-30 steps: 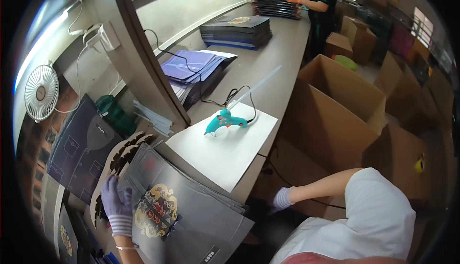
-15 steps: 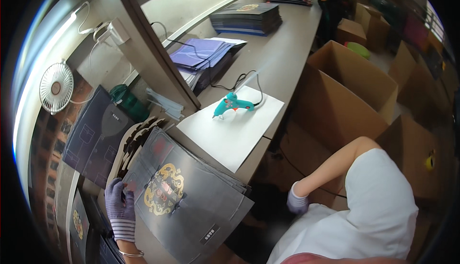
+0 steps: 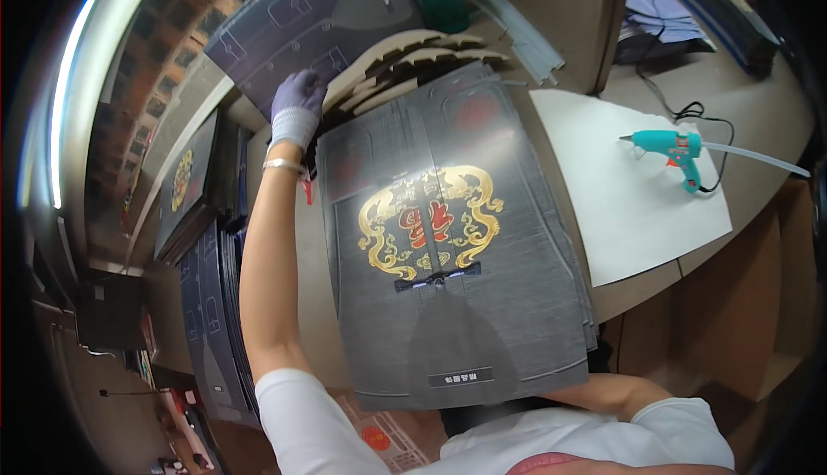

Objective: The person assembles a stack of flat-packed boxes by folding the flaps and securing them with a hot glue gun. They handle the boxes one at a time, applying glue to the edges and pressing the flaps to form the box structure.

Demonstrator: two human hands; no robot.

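My left hand (image 3: 299,103), in a lavender and white glove, reaches past the upper left corner of a pile of grey-black printed panels (image 3: 525,311). Its fingers look curled in beside several tan curved pieces (image 3: 413,44) with jagged dark edges; what they hold, if anything, is hidden. Gold ornament and red characters mark the top panel, which lies tilted toward me. My right forearm (image 3: 603,391) passes under the panels' near edge, and the hand is hidden there. Right of the pile, a teal glue gun (image 3: 663,142) with a glue stick in its back rests on a white sheet (image 3: 594,217).
Beyond the tan pieces stand a dark printed sheet (image 3: 276,44) and a green bottle (image 3: 439,1). Pale strips (image 3: 521,36) lie beside a post. More dark panels (image 3: 211,329) are stacked at left. The gun's black cord (image 3: 668,106) loops over the table, with cardboard boxes (image 3: 732,311) below.
My view has turned left. My left hand has gone from the panels' left edge to beside the tan pieces. My right hand, earlier near my body, is now hidden below the panels.
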